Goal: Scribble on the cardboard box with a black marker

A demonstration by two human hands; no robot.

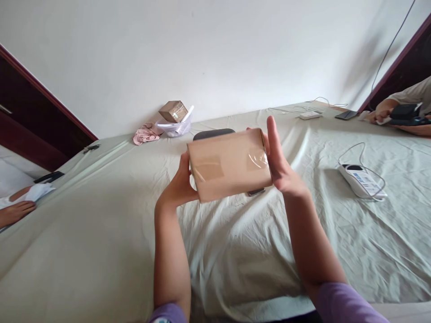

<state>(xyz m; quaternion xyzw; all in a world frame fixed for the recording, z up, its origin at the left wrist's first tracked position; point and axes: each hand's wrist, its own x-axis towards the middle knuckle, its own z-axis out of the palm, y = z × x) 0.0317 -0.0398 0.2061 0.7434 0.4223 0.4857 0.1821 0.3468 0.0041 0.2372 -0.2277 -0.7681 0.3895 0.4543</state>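
Between my two hands is a brown cardboard box (232, 163), raised above the cloth-covered table and tilted a little. Clear tape shines on the face turned toward me. My left hand (180, 186) grips the box's left end, the thumb at its edge and the other fingers hidden behind or under it. At the right end my right hand (279, 163) presses the box with its palm, thumb pointing up; its other fingers are mostly hidden behind the box. Partly covered by the box, a dark rounded object (213, 133) lies behind it, and a small dark item (256, 192) shows below.
A clear plastic tub (177, 129) with a smaller box (173, 111) on it stands by the wall, beside a pink cloth (146, 133). To the right lies a white corded device (362, 181). Other people's hands (16, 213) work at both table ends.
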